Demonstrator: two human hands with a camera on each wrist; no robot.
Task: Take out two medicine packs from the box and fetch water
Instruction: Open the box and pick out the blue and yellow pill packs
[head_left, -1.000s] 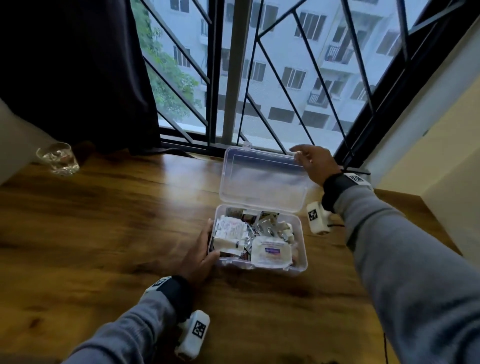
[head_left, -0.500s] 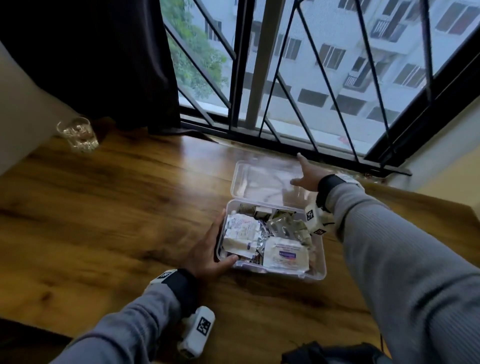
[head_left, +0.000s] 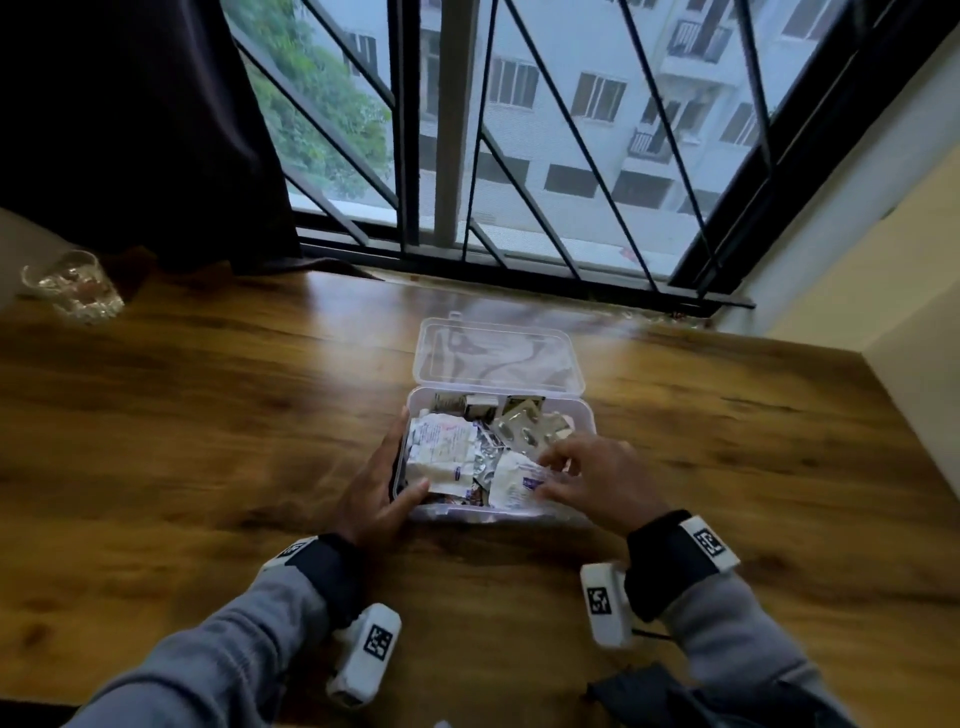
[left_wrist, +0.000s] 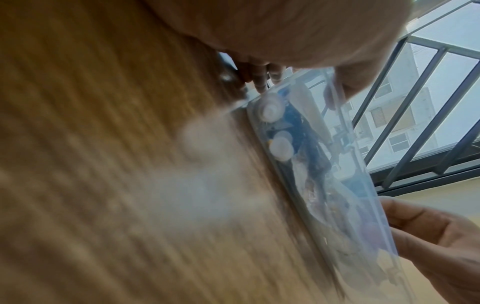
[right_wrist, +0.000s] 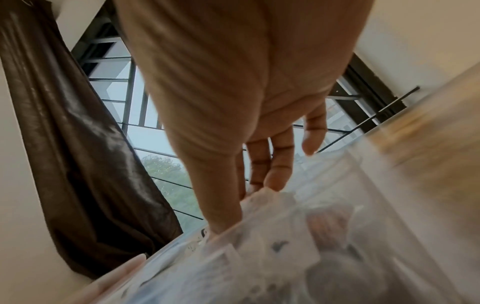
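Note:
A clear plastic box (head_left: 498, 515) stands open on the wooden table, its lid (head_left: 498, 358) lying flat behind it. Inside are several medicine packs: a white sachet (head_left: 441, 447), a foil blister strip (head_left: 530, 428) and a white pack with a purple label (head_left: 511, 480). My left hand (head_left: 400, 457) grips the box's front left corner, fingers (left_wrist: 259, 78) outside the wall and thumb over the rim. My right hand (head_left: 550, 473) reaches into the right side, its straight fingers (right_wrist: 272, 176) touching the white pack (right_wrist: 272, 216). A glass of water (head_left: 72, 286) stands at the far left.
A window with a black metal grille (head_left: 519, 182) runs along the table's far edge. A dark curtain (head_left: 145, 130) hangs at the left behind the glass, and a pale wall (head_left: 883, 234) closes the right side. A dark object (head_left: 675, 696) lies at the near edge.
My right hand has left the lid and come down into the box onto the packs. The lid has dropped from upright to flat. My left hand has stayed on the corner.

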